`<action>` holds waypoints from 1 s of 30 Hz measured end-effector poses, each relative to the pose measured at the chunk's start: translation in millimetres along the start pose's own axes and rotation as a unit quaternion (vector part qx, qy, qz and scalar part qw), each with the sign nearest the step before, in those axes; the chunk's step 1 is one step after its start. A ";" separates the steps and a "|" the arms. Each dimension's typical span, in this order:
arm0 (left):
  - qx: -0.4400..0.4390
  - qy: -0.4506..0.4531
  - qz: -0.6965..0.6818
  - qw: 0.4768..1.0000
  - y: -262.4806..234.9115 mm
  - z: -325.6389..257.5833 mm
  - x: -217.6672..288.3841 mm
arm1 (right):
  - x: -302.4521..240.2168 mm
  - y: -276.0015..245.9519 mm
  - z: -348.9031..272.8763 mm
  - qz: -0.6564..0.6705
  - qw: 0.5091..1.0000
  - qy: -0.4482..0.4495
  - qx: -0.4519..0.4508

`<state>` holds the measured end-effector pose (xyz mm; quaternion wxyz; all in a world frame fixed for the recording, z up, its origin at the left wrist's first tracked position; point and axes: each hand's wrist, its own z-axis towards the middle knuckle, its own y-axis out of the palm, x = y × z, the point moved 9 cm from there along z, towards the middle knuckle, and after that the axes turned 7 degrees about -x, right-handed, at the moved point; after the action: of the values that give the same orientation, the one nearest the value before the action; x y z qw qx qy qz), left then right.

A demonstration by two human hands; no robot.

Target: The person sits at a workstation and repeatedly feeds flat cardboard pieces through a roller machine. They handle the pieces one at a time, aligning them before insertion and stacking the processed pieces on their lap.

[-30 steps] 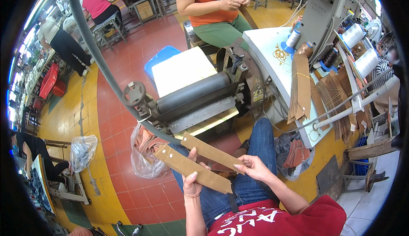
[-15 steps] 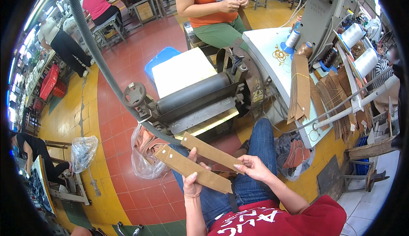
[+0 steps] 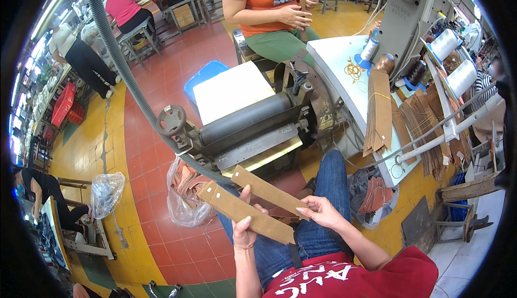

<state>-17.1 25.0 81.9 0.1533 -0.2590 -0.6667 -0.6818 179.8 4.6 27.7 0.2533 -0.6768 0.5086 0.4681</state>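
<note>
My left hand (image 3: 245,232) grips a long tan leather strip (image 3: 242,211) that lies slanted over my lap, thumb on top of it. My right hand (image 3: 321,212) pinches the near end of a second tan strip (image 3: 267,191) that lies just behind the first, its far end pointing at the roller machine (image 3: 247,123). Both strips are held above my jeans-clad knees, a short way in front of the machine's dark roller and its yellow feed ledge (image 3: 264,158).
A grey ribbed hose (image 3: 126,72) arcs from top left down to the machine. A clear bag of brown leather pieces (image 3: 183,190) sits on the red tiles left of my knees. A sewing table (image 3: 371,99) with hanging strips and thread cones stands right. A seated person in orange (image 3: 269,12) works beyond.
My right hand has shifted slightly along the end of the rear strip; both strips stay in nearly the same place.
</note>
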 end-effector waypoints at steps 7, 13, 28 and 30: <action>-0.012 -0.022 0.041 0.999 6.6 13.1 -11.0 | 20.3 -4.7 0.9 0.073 0.997 0.011 0.016; -0.008 -0.047 0.052 0.998 -12.7 42.0 -23.8 | 21.1 -8.4 -0.9 0.114 0.993 0.000 0.031; 0.045 -0.106 -0.062 0.991 -82.9 19.7 -67.1 | 25.0 -0.4 119.3 0.257 0.963 -0.006 0.085; 0.062 -0.125 -0.078 0.987 -86.7 10.0 -73.4 | 6.3 -1.5 154.6 0.272 0.958 -0.058 0.073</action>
<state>-3.5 30.4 -31.2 0.0305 -0.2796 -0.7398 -0.6112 123.3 129.0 -45.1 0.1936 -0.4643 0.6908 0.5193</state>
